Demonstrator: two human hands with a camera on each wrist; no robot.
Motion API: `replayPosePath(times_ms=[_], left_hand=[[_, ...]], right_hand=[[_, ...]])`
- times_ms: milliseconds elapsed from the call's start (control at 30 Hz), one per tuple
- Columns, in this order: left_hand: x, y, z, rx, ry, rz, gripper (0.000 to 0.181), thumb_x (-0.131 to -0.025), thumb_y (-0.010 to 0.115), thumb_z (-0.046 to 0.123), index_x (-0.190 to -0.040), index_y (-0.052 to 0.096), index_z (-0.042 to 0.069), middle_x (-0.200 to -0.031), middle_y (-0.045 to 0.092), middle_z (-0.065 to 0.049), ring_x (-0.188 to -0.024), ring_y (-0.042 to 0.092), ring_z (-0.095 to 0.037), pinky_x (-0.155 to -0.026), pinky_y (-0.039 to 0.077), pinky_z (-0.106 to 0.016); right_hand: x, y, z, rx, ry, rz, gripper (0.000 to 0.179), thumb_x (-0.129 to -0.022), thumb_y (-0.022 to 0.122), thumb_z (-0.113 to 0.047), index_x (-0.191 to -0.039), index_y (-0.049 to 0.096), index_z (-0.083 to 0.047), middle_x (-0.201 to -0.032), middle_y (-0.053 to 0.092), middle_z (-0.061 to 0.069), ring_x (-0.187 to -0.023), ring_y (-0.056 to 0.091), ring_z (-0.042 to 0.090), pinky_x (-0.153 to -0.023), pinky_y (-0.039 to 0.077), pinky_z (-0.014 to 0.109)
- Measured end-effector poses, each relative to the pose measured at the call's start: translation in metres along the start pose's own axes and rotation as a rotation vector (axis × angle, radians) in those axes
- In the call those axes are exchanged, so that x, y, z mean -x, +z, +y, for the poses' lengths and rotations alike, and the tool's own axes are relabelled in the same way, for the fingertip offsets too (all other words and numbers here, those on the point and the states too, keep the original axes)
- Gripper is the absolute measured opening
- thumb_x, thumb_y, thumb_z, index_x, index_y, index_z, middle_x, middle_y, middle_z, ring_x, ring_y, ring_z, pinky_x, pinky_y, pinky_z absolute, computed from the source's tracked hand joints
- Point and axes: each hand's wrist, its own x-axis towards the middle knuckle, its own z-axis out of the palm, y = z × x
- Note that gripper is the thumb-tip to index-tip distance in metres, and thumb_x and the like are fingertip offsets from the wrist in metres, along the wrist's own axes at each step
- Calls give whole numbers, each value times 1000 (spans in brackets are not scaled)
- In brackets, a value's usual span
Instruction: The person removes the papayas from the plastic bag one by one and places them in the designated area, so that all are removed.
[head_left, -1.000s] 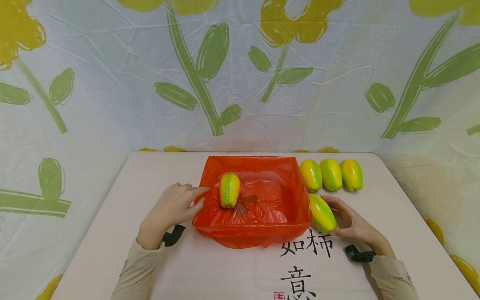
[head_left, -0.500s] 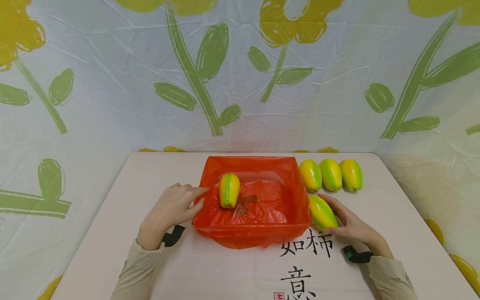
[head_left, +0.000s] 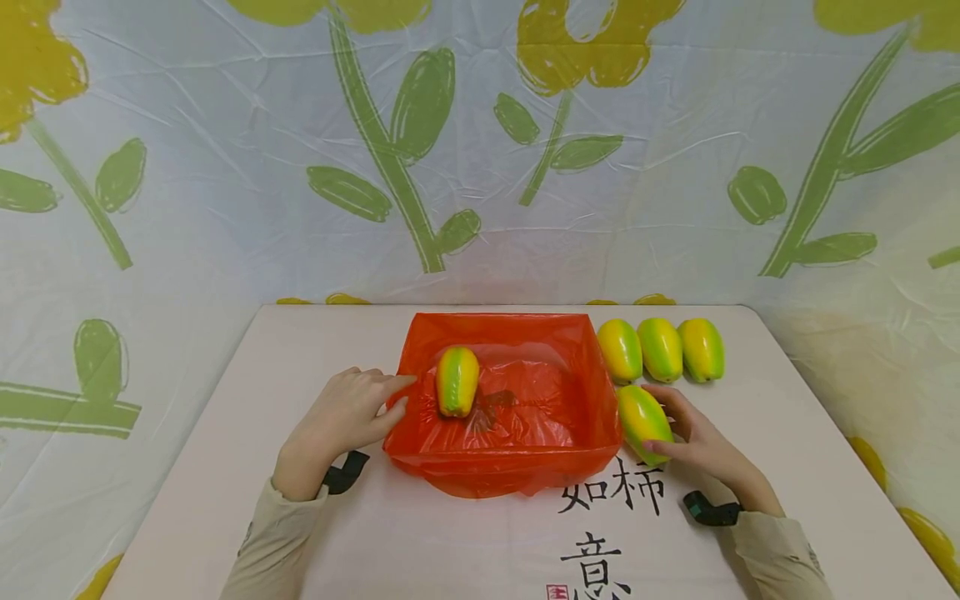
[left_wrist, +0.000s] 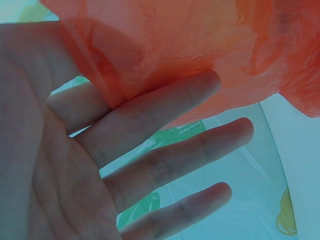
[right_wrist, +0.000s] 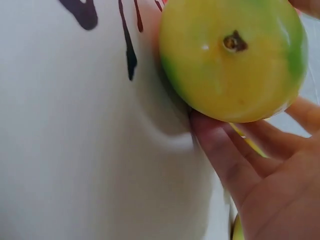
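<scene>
A red plastic bag (head_left: 506, 460), spread open like a box, stands mid-table with one yellow-green papaya (head_left: 457, 382) inside. My left hand (head_left: 351, 415) is at its left rim, thumb and index fingertip reaching over the edge. In the left wrist view, the other fingers (left_wrist: 200, 147) stretch out straight and spread along the bag's outer side. Against the bag's right side, my right hand (head_left: 697, 442) holds a second papaya (head_left: 643, 421), thumb over its near end and fingers round its right side. The right wrist view shows this papaya's (right_wrist: 235, 75) stem end close to the white cloth.
Three more papayas (head_left: 660, 350) lie in a row behind the right hand, the leftmost close to the bag. Black brush characters (head_left: 596, 558) mark the cloth in front. A flower-printed curtain (head_left: 480, 167) hangs behind the table.
My right thumb has shifted from beside the papaya's near end to on top of it, and that papaya has turned slightly more upright in view. The left hand stays still.
</scene>
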Motion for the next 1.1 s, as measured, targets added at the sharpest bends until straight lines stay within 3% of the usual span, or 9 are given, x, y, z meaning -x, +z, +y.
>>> replayPosePath(times_ms=[300,567,1100], left_hand=[[1,1,0,1,-3,5,33,-89,64,20,-119,72,7,-98,75,-7,-84,67,-22,-69,50,-36],[1,1,0,-1,-1,4,33,-89,63,20,-119,72,8,-93,74,-6,-79,65,-21,-69,50,-35],[0,2,0,9,5,11,33,-89,63,19,-119,72,7,-96,75,-5,-81,66,-21,-70,51,-37]], right_hand=[[1,-2,-2,22,96,57,73,-86,75,-16,-147,34,-11,-140,43,8,-112,50,10,-90,46,20],[0,0,-12,6,151,78,75,-87,74,-19,-146,30,-7,-142,41,17,-115,49,32,-87,47,20],[-2,2,-15,10,217,92,77,-88,74,-26,-148,28,-11,-144,39,16,-118,46,31,-89,46,26]])
